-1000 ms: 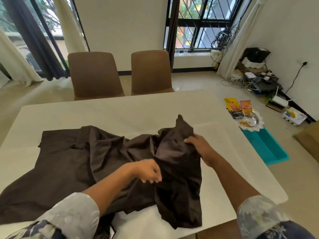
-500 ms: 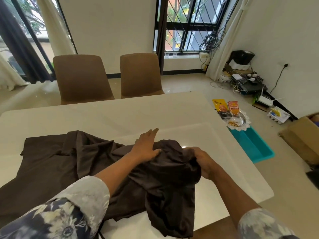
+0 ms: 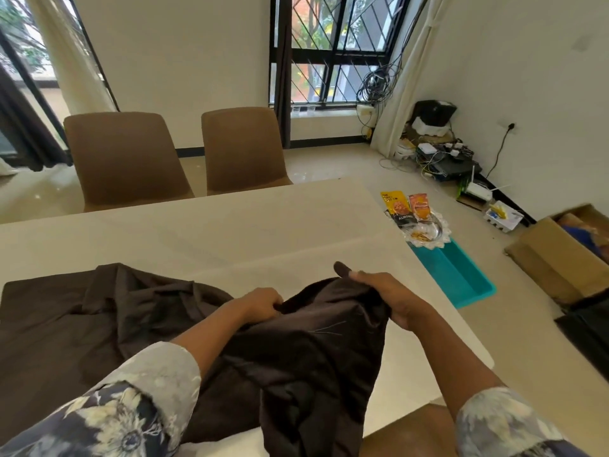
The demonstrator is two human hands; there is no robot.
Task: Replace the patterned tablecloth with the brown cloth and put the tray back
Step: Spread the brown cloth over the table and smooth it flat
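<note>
The brown cloth (image 3: 108, 321) lies crumpled over the near left part of the cream table (image 3: 230, 232), with one part hanging over the near edge. My left hand (image 3: 260, 305) grips a fold of it near the middle. My right hand (image 3: 385, 298) grips its raised right edge, lifted a little off the table. The tray (image 3: 423, 230), a clear dish on a white doily holding snack packets, sits on the floor to the right of the table. No patterned tablecloth is in view.
A teal bin (image 3: 461, 278) lies on the floor just below the tray. Two brown chairs (image 3: 125, 159) stand at the table's far side. A cardboard box (image 3: 557, 255) and tangled cables with devices (image 3: 448, 159) fill the right wall area.
My left hand has drawn back from flat on the cloth and now grips a fold. My right hand has lifted the cloth's right edge. The view has shifted.
</note>
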